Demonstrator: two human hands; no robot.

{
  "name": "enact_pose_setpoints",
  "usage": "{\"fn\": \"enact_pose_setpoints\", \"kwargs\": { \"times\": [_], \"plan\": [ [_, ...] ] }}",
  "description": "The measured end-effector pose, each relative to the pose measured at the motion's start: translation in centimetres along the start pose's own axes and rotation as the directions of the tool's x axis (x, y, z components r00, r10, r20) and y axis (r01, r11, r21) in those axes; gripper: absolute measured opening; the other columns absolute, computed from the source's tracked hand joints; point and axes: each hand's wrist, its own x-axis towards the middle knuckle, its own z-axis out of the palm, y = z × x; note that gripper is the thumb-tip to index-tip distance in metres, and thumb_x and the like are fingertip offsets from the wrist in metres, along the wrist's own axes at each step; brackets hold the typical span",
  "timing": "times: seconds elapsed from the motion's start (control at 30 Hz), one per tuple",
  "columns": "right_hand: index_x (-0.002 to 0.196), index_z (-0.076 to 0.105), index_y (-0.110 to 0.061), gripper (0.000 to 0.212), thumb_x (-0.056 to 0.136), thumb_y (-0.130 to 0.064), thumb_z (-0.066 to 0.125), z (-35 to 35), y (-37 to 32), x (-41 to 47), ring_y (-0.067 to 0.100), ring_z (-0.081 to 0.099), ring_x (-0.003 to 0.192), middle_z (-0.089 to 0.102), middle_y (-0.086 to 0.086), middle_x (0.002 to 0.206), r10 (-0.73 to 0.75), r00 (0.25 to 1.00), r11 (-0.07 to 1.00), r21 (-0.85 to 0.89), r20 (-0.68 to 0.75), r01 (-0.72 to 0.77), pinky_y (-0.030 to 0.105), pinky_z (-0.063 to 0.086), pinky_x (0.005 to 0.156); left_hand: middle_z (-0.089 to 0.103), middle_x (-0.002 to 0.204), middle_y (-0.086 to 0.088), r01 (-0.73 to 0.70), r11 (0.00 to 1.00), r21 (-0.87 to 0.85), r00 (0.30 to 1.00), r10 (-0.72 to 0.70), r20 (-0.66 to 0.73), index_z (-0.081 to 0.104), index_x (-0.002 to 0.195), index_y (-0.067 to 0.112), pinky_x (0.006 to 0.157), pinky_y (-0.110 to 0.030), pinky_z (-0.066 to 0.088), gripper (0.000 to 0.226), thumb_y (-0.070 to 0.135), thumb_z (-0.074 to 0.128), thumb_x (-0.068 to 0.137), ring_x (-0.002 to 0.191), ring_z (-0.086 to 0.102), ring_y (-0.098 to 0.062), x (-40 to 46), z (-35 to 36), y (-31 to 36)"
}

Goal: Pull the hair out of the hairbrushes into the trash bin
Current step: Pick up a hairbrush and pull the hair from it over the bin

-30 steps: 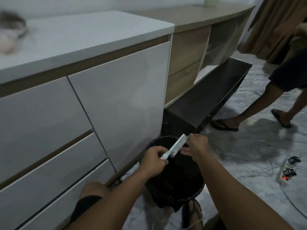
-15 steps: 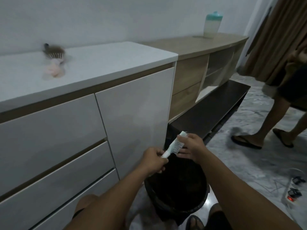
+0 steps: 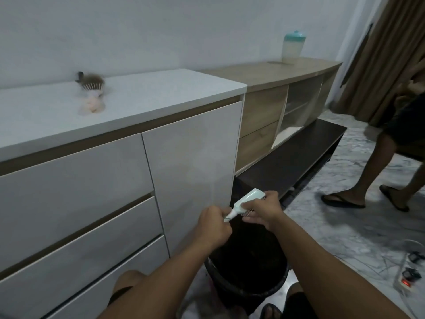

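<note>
The left hand [image 3: 215,224] grips the handle of the mint hairbrush [image 3: 244,203]. The right hand [image 3: 264,209] pinches its head, fingers under the bristles, above the trash bin [image 3: 247,279].

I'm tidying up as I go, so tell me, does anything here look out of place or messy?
Yes. A second hairbrush lies on the white counter, matted with dark hair, with a pale clump beside it. On the floor at right, a power strip trails loose cables across the walking space. The trash bin itself stands upright.
</note>
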Motion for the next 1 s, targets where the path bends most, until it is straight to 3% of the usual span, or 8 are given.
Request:
{"fn": "enact_pose_setpoints", "kwargs": {
  "times": [0.1,0.23,0.33,0.43,0.53,0.73,0.87,1.0],
  "plan": [
    [0.117,0.039,-0.011,0.046,0.081,-0.006,0.068,-0.7,0.0,0.5,0.038,0.073,0.079,0.059,0.024,0.116,0.011,0.998,0.999,-0.05,-0.069,-0.015,0.043,0.061,0.055,0.073,0.108,-0.008,-0.037,0.999,0.034,0.999,0.037,-0.013,0.072,0.117,0.022,0.087,-0.032,0.051,0.046,0.003,0.06,0.078,0.103,0.065,-0.028,-0.4,0.1,-0.2],
    [0.11,0.046,-0.009,0.019,0.095,-0.02,0.049,-1.9,-0.2,0.6,0.037,0.073,0.074,0.063,0.024,0.108,-0.009,0.982,0.988,-0.152,-0.191,-0.021,0.053,0.062,0.068,0.068,0.105,-0.006,-0.062,0.996,0.062,0.998,0.061,0.021,0.069,0.122,0.025,0.088,-0.035,0.049,0.049,0.003,0.061,0.079,0.101,0.062,-0.027,-0.6,0.3,-0.8],
    [0.116,0.046,-0.011,0.038,0.092,-0.039,0.055,-2.0,0.0,0.0,0.032,0.07,0.086,0.061,0.018,0.111,-0.086,0.978,0.942,-0.334,-0.188,0.019,0.049,0.062,0.063,0.067,0.104,-0.007,-0.076,0.995,0.062,0.997,0.075,0.028,0.069,0.122,0.025,0.087,-0.035,0.049,0.049,0.003,0.061,0.079,0.099,0.062,-0.027,-0.6,0.4,-0.8],
    [0.127,0.035,-0.017,0.079,0.071,-0.052,0.078,-1.5,0.5,-1.0,0.025,0.056,0.103,0.049,0.007,0.118,-0.125,0.992,0.868,-0.484,0.001,0.11,0.035,0.055,0.059,0.069,0.106,-0.006,-0.065,0.997,0.046,0.997,0.063,0.038,0.069,0.122,0.024,0.086,-0.031,0.05,0.048,0.002,0.063,0.079,0.1,0.064,-0.025,-0.4,0.6,-0.7],
    [0.119,0.043,-0.018,0.082,0.059,-0.053,0.086,-1.8,0.9,-0.9,0.022,0.057,0.098,0.055,0.004,0.108,-0.194,0.981,0.841,-0.516,-0.009,0.162,0.04,0.058,0.074,0.07,0.109,-0.004,-0.065,0.997,0.052,0.997,0.063,0.04,0.069,0.123,0.024,0.086,-0.029,0.05,0.047,0.004,0.064,0.08,0.101,0.064,-0.023,-0.5,0.8,-0.9],
    [0.087,0.069,-0.013,0.022,0.082,-0.033,0.076,-2.5,0.4,-0.7,0.023,0.064,0.073,0.066,0.014,0.09,-0.243,0.964,0.917,-0.35,-0.107,0.192,0.048,0.062,0.067,0.07,0.108,-0.004,-0.047,0.997,0.06,0.999,0.046,0.022,0.07,0.121,0.022,0.091,-0.034,0.05,0.047,0.005,0.063,0.078,0.102,0.064,-0.025,-0.4,0.6,-1.8],
    [0.094,0.073,-0.007,0.018,0.093,-0.02,0.061,-2.8,0.0,-0.1,0.034,0.066,0.091,0.063,0.019,0.105,-0.121,0.981,0.962,-0.262,-0.152,0.078,0.048,0.062,0.068,0.076,0.102,-0.005,-0.005,1.0,-0.019,0.997,0.006,0.079,0.074,0.114,0.026,0.082,-0.032,0.053,0.043,0.009,0.061,0.076,0.096,0.068,-0.025,-0.4,0.5,-2.5],
    [0.107,0.06,-0.016,0.018,0.09,-0.009,0.061,-1.7,0.4,-0.3,0.03,0.06,0.102,0.056,0.016,0.115,-0.023,1.0,0.996,-0.085,-0.005,0.022,0.053,0.058,0.082,0.073,0.084,-0.019,-0.017,0.994,-0.108,0.996,0.027,0.089,0.078,0.101,0.019,0.059,-0.025,0.036,0.038,0.02,0.055,0.07,0.082,0.068,-0.035,-0.3,0.6,-2.5]
  ]
}}
